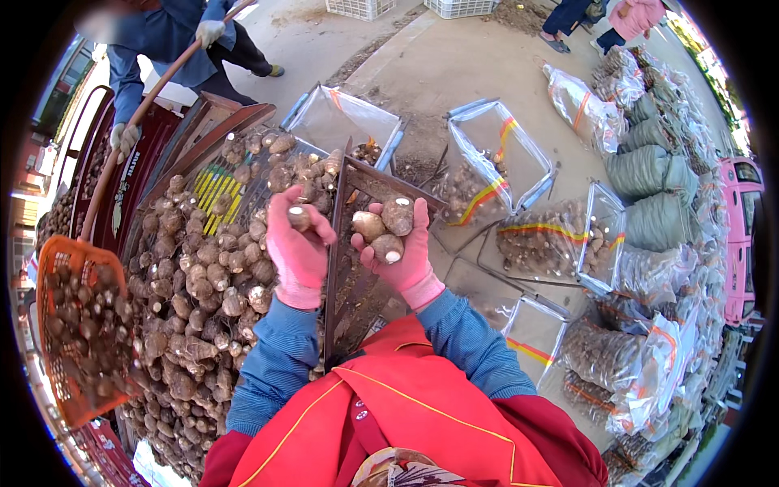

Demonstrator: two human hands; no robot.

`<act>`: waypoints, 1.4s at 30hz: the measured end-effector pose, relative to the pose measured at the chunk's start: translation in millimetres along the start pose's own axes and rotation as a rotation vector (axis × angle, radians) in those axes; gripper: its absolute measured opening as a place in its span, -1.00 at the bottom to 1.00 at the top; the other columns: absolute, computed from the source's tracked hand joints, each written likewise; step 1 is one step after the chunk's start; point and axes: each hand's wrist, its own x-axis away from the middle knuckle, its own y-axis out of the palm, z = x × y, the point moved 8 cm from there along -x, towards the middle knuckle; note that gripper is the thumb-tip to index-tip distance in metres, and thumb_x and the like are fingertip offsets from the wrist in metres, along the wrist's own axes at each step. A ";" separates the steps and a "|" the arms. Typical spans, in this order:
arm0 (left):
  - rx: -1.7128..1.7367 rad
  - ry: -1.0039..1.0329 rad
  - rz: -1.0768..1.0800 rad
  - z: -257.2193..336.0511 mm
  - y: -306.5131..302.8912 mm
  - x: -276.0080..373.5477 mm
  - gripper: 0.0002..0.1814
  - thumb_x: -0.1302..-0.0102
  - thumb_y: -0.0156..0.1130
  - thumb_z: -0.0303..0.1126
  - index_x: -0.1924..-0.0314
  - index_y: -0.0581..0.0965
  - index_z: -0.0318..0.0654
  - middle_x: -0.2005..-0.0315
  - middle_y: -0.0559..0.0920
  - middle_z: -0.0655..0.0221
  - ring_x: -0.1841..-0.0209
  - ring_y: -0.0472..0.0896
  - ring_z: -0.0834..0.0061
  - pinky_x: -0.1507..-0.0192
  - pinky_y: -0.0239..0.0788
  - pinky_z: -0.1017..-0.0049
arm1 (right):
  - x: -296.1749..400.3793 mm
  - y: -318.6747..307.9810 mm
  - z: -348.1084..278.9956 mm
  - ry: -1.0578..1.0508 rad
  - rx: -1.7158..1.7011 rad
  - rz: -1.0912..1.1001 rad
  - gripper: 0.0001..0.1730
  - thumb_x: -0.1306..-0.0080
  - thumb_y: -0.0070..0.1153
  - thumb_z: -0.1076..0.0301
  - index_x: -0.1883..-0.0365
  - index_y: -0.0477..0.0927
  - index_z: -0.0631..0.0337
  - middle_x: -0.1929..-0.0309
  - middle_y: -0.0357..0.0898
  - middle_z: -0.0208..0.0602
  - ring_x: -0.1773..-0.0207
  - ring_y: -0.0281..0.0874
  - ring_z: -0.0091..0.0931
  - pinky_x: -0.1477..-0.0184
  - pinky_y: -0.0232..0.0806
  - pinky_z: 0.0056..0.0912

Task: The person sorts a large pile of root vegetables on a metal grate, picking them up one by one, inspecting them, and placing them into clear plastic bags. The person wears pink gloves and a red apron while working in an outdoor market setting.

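Note:
Pink knit gloves cover both hands. My left hand grips one small taro corm between thumb and fingers, over the edge of the sorting table. Palm up, my right hand cradles three brown taro corms with pale cut ends. Beneath and left of my left hand spreads a large heap of taro corms. A dark wooden divider board runs between my two hands. Under part of the heap, a yellow-and-grey slatted grate shows.
A person in blue at the left holds a long-handled orange basket scoop full of corms. Frames with clear mesh bags stand ahead and right, some partly filled. Filled bags line the right side. White crates stand far ahead.

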 end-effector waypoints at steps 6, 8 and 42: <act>-1.787 0.501 0.291 17.2 -129.1 -85.3 -0.31 -0.25 0.16 0.09 -0.31 0.32 0.00 -0.25 0.34 0.20 -0.30 0.23 0.11 -0.28 0.09 0.15 | 51.7 -14.0 -78.8 -0.148 -0.072 -0.049 -0.23 -0.17 0.05 -0.42 -0.10 0.48 0.02 -0.04 0.54 -0.12 0.06 0.56 -0.14 0.28 0.53 -0.22; -2.133 0.482 0.083 -19.2 -153.9 -86.4 -0.48 -0.32 0.06 0.05 -0.19 0.45 0.00 -0.23 0.39 0.29 -0.25 0.32 0.13 -0.21 0.19 0.14 | 79.6 -42.7 -113.6 -0.262 -0.108 -0.009 -0.27 -0.18 0.08 -0.37 -0.07 0.50 0.01 -0.06 0.53 -0.12 0.03 0.54 -0.11 0.25 0.54 -0.19; -1.615 0.623 0.108 16.6 -130.1 42.0 -0.60 -0.17 0.28 -0.24 0.00 0.54 -0.19 -0.04 0.51 0.27 -0.24 0.33 0.09 -0.26 0.12 0.12 | -108.8 56.1 22.3 -0.061 1.325 -0.161 -0.68 -0.34 0.10 0.49 -0.06 0.49 0.31 0.06 0.56 -0.33 0.12 0.51 -0.61 0.13 0.40 -0.58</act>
